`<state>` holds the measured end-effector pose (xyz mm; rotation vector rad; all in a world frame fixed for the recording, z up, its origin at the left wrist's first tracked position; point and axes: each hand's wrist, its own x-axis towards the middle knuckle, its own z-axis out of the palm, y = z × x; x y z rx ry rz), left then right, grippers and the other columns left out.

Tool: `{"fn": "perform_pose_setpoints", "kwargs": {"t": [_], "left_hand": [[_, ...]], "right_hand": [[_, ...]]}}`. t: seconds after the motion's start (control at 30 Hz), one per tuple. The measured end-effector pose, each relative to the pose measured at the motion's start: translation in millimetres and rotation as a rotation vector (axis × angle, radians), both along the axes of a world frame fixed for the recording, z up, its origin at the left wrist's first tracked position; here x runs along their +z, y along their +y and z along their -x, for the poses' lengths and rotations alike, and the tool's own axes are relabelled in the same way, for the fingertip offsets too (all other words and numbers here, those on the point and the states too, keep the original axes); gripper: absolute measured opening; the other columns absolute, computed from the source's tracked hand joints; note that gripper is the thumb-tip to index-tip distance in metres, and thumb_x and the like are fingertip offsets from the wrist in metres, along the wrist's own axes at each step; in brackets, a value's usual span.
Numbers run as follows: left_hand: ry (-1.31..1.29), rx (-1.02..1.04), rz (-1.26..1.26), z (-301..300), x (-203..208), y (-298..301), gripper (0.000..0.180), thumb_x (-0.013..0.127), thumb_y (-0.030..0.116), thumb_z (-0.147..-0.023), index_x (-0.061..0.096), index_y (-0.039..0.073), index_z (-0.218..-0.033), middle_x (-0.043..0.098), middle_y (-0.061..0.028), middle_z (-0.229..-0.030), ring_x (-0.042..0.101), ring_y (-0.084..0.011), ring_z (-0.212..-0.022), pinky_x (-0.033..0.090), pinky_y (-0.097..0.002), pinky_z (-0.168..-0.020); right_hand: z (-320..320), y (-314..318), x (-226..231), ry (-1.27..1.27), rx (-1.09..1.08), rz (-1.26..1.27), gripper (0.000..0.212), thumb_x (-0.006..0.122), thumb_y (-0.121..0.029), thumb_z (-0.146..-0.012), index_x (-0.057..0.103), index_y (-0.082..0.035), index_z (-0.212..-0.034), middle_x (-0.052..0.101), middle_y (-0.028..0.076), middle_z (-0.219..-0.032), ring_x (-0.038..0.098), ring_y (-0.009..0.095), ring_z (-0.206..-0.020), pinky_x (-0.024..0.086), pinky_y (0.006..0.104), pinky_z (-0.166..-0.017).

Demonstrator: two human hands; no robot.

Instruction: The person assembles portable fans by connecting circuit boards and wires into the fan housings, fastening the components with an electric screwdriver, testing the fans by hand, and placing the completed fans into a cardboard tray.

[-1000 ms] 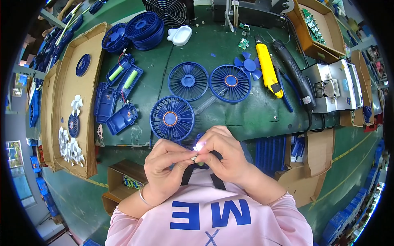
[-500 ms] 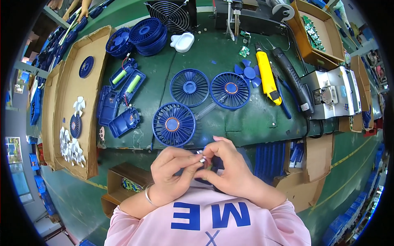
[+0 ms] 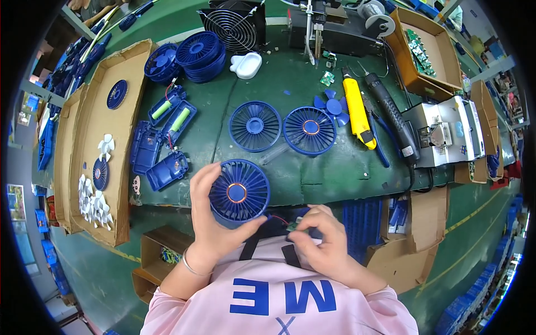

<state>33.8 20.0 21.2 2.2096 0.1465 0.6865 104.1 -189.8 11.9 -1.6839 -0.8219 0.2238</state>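
My left hand (image 3: 215, 231) is wrapped around the rim of a round dark-blue fan grille (image 3: 237, 192) with an orange ring at its hub. It is at the table's near edge, thumb on the near side and fingers on the left. Close to my body, my right hand (image 3: 321, 240) pinches a small green circuit board (image 3: 292, 226) with a red wire running left from it; what the wire joins is hidden. Beyond my hands lie a blue fan grille (image 3: 254, 126), a second one with an orange ring (image 3: 310, 129), and a blue fan blade (image 3: 334, 106).
At left, a cardboard tray (image 3: 124, 134) holds white fan blades (image 3: 96, 205). Open blue casings (image 3: 167, 170) with green battery cells lie beside it. A yellow-handled cutter (image 3: 357, 109), a black tool (image 3: 393, 117) and a metal machine (image 3: 444, 131) occupy the right side.
My left hand has left the small white piece that both hands were holding and taken hold of the near fan grille, which moved toward me. My right hand now shows the green circuit board.
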Motion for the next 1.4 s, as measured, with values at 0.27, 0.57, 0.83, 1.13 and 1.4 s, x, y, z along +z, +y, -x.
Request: {"fn": "perform_pose_setpoints", "kwargs": {"t": [0.27,0.57,0.83,1.13,1.4], "left_hand": [[-0.161,-0.099,0.101,9,6,-7,0.099,0.088,0.019,-0.056,0.029,0.006,-0.135,0.037,-0.0272,-0.132,0.042,-0.0364,-0.121,0.035,-0.0420,-0.101],[-0.160,-0.012,0.132,15,7,-15,0.098,0.087,0.020,-0.059,0.025,0.007,-0.135,0.031,-0.0267,-0.137,0.041,-0.0333,-0.122,0.036,-0.0403,-0.101],[-0.212,0.004,0.097,17,7,-16,0.098,0.086,0.024,-0.062,0.025,0.008,-0.136,0.030,-0.0271,-0.136,0.042,-0.0335,-0.121,0.038,-0.0405,-0.100],[-0.217,-0.061,0.076,13,10,-20,0.098,0.087,0.016,-0.060,0.026,0.008,-0.136,0.029,-0.0266,-0.136,0.040,-0.0343,-0.123,0.040,-0.0402,-0.099],[-0.193,-0.041,0.048,15,10,-20,0.098,0.088,0.018,-0.059,0.026,0.009,-0.135,0.029,-0.0261,-0.137,0.040,-0.0345,-0.123,0.040,-0.0396,-0.099]], "right_hand": [[8,-8,10,0.479,-0.137,-0.013,0.028,0.073,-0.002,-0.074,0.058,0.000,-0.098,0.060,0.007,-0.089,0.056,0.015,-0.083,0.044,0.0266,-0.078],[4,-7,12,-0.140,-0.130,0.029,0.027,0.077,-0.014,-0.071,0.061,-0.003,-0.090,0.063,0.008,-0.080,0.059,0.024,-0.075,0.040,0.0427,-0.088],[5,-6,8,-0.286,-0.139,-0.039,0.029,0.078,-0.011,-0.068,0.061,-0.003,-0.090,0.062,0.008,-0.079,0.058,0.023,-0.075,0.041,0.0430,-0.086],[3,-10,-4,-0.093,-0.045,-0.059,0.030,0.077,-0.018,-0.071,0.061,-0.003,-0.092,0.062,0.009,-0.080,0.059,0.026,-0.074,0.043,0.0427,-0.083],[-1,-9,-6,-0.149,-0.091,-0.062,0.030,0.077,-0.017,-0.070,0.061,-0.004,-0.093,0.062,0.009,-0.080,0.058,0.026,-0.074,0.042,0.0447,-0.085]]}}
